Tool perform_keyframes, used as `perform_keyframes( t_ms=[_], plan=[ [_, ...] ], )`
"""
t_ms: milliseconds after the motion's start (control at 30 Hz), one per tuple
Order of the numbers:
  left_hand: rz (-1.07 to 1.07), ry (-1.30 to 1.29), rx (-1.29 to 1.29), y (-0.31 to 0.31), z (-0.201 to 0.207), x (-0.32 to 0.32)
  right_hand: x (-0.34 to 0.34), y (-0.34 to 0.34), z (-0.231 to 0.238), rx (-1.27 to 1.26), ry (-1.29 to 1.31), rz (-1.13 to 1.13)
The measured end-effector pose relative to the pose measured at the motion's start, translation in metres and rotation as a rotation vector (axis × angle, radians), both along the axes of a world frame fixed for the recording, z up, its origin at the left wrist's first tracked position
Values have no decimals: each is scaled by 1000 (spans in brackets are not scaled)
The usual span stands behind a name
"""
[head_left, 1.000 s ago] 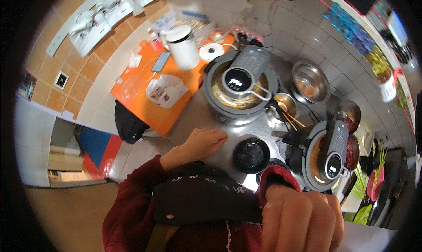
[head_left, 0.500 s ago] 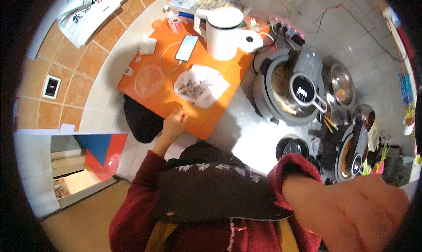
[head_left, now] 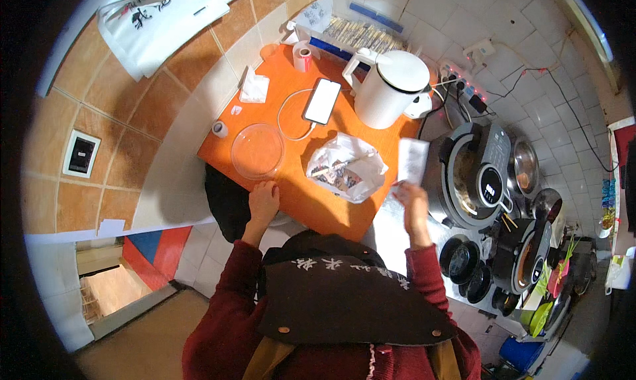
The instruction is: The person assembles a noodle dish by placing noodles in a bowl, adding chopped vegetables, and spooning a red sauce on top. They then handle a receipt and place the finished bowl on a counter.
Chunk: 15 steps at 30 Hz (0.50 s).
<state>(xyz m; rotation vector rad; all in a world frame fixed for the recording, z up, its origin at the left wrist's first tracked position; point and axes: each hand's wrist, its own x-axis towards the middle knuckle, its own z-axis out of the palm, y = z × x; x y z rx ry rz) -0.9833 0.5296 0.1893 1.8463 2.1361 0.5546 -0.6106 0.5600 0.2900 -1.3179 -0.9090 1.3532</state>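
My left hand [head_left: 264, 203] rests at the near edge of the orange tabletop [head_left: 291, 201], its fingers curled together; whether anything is in them is hidden. Just beyond it lies a round clear plastic lid [head_left: 258, 151]. My right hand [head_left: 414, 208], slightly blurred, is raised by the table's right edge. Its fingers pinch the lower end of a white paper slip [head_left: 412, 160], smeared by motion. Left of that slip sits an open white plastic bag [head_left: 361, 182] with small dark-and-light pieces inside, touched by neither hand.
Behind the bag lie a phone [head_left: 322, 102] with a white cable, a white kettle [head_left: 392, 92] and a paper roll [head_left: 303, 58]. To the right stand a large grey cooker [head_left: 457, 181], a second cooker [head_left: 518, 257] and black bowls [head_left: 459, 257]. A power strip [head_left: 464, 85] trails cables.
My right hand has come from the lower right, close to the camera, to the table's right edge, now with a white paper slip. My left hand stays at the near edge. The view has shifted.
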Motion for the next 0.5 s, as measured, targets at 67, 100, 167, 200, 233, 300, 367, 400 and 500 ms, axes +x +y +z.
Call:
perform_keyframes(
  t_ms=[67,100,167,200,233,300,367,400,500],
  plan=[
    [28,62,87,8,-3,-11,-7,3,-57,-243,-12,-112],
    [15,65,98,15,-5,-18,-11,8,-73,-278,75,-49],
    [-5,84,135,29,-6,-29,-26,18,-87,-393,221,-50],
    [-15,91,157,36,-5,-33,-35,22,-87,-391,312,-28],
    [-22,93,170,43,-3,-37,-46,28,-86,-366,400,-2],
    [-4,61,175,56,3,-37,-61,37,-82,-371,505,67],
    [57,-17,145,63,15,-33,-67,38,-80,-329,505,169],
    [73,-17,149,67,22,-30,-67,38,-78,-359,369,107],
    [69,-50,197,85,41,-21,-57,34,-54,-329,23,-26]
  ],
)
